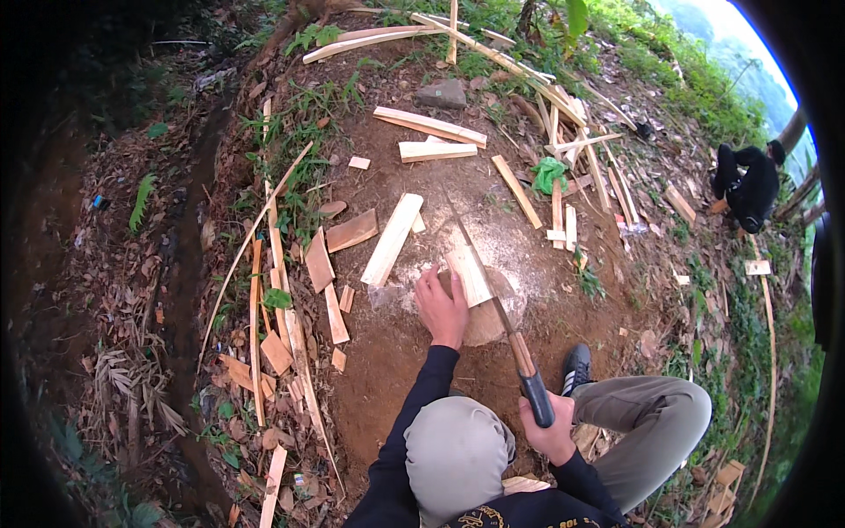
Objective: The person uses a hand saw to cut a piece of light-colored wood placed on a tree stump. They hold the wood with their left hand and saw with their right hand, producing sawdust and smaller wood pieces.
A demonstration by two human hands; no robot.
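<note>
A long machete (499,310) with a dark handle is gripped in my right hand (550,429). Its narrow blade points up and away, crossing over the right side of a pale wood piece (467,275). Beneath that piece is a round chopping stump (503,327). My left hand (443,308) is beside the wood's left edge, fingers apart and the thumb close to the wood; whether it touches cannot be made out. A longer pale board (393,239) lies on the ground just beyond my left hand.
Split boards (429,126) lie farther ahead, with long strips (280,264) along the left. A grey stone (442,94) and a green plastic bag (549,175) lie beyond. My bent right knee (687,409) is near the machete. A person in black (753,185) is at the far right.
</note>
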